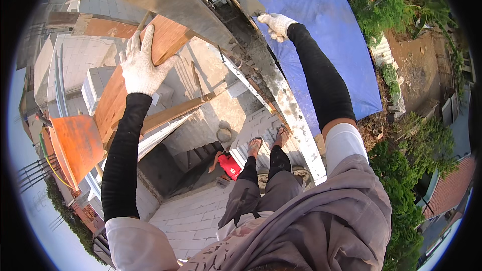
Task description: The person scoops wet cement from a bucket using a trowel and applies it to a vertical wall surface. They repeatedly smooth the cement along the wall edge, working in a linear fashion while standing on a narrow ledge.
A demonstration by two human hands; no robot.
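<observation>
My left hand, in a white knit glove, rests with spread fingers on a reddish-brown wooden board. My right hand, gloved the same way, has its fingers curled round the handle of a trowel. The grey blade of that trowel points up and left, over the edge of a narrow concrete wall top. A thick timber beam runs at a slant between my two hands. Beyond the wall, a blue tarp spreads below my right hand and forearm.
An orange tub stands at the left beside the board. My sandalled feet stand on a pale ledge near the wall. Far below, a person in a red shirt is near dark stairs. Trees and a tiled roof lie to the right.
</observation>
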